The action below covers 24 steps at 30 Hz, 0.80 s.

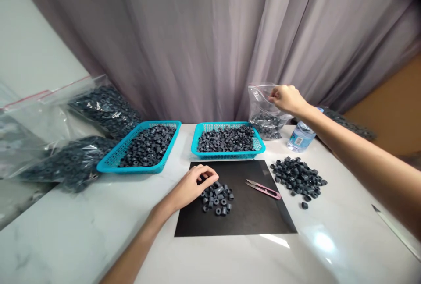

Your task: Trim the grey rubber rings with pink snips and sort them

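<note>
Arching over the far left edge of the small pile [217, 202] on the mat [253, 220], the left grip [196, 180] is loosely curled; I cannot tell whether it pinches a piece. With fingers folded in, the right grip [287, 98] is at the upper part of the bag [265, 122], above the pieces inside; its hold is unclear. Snips [268, 191] lie right of the small pile.

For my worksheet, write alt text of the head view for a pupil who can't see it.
A person's left hand is at small dark pieces on a black mat, the right hand at the top of a clear bag. Snips lie on the mat; two blue baskets hold similar pieces.
</note>
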Each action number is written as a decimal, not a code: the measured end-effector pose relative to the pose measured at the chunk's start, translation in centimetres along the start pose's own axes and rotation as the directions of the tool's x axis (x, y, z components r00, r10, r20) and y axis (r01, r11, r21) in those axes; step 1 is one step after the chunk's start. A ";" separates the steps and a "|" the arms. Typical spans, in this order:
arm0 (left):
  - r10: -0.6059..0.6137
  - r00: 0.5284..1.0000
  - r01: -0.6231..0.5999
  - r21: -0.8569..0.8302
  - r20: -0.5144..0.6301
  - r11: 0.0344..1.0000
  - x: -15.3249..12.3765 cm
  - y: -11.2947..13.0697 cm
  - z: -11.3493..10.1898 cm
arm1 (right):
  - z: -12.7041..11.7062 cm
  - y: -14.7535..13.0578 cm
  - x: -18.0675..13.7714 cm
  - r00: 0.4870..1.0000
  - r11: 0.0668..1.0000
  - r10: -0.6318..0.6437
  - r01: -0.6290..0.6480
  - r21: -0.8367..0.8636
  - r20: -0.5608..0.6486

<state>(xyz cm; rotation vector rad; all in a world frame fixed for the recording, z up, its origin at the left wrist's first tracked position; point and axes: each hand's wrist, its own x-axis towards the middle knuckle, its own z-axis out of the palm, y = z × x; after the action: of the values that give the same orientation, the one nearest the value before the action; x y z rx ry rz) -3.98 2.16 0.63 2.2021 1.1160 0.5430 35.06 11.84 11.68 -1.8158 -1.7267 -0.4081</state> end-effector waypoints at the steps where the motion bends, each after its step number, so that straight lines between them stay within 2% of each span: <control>1: 0.010 1.000 -0.011 0.001 0.026 1.000 -0.1 0.0 0.0 | -0.2 -0.1 0.1 1.000 1.000 0.019 -0.018 -0.013 0.016; 4: 0.031 0.995 -0.033 0.015 0.095 0.999 -0.6 0.3 0.0 | -1.3 -0.7 0.0 0.997 0.997 0.057 -0.055 -0.054 0.042; 7: 0.046 0.989 -0.055 0.056 0.143 0.997 -1.0 0.8 0.4 | -2.9 -2.1 -1.6 0.999 0.996 0.027 -0.029 -0.089 -0.018; 10: 0.094 0.987 -0.107 0.099 0.131 0.989 -1.2 1.5 0.8 | -3.8 -4.8 -6.2 0.977 0.993 -0.071 0.050 -0.109 -0.200; 11: 0.114 0.986 -0.129 0.118 0.120 0.985 -1.2 1.8 0.9 | -3.6 -6.0 -8.5 0.959 0.990 -0.134 0.118 -0.079 -0.249; 13: 0.151 0.984 -0.166 0.173 0.097 0.971 -1.2 2.3 1.0 | -2.7 -8.6 -13.9 0.941 0.968 -0.222 0.244 0.059 -0.254; 14: 0.167 0.982 -0.183 0.202 0.091 0.962 -1.1 2.4 1.0 | -1.9 -9.7 -16.6 0.947 0.947 -0.252 0.284 0.152 -0.198; 15: 0.184 0.979 -0.200 0.229 0.089 0.953 -1.1 2.6 1.0 | -0.9 -10.7 -19.2 0.954 0.920 -0.285 0.299 0.254 -0.093; 18: 0.227 0.968 -0.248 0.278 0.106 0.928 -0.9 2.6 1.1 | 2.0 -12.5 -25.1 0.954 0.856 -0.264 0.164 0.490 0.143; 21: 0.232 0.967 -0.254 0.274 0.108 0.928 -0.8 2.5 1.2 | 3.7 -12.8 -27.1 0.920 0.783 -0.304 0.093 0.614 0.247; 24: 0.228 0.967 -0.248 0.230 0.109 0.941 -0.8 2.5 1.0 | 4.1 -12.5 -26.9 0.910 0.755 -0.302 0.048 0.654 0.282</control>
<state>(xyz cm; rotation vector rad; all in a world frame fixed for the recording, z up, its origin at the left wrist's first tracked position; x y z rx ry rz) -2.42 0.09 1.51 2.5694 0.9183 0.4311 19.16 -7.36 -4.91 -1.2692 -1.9771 0.4600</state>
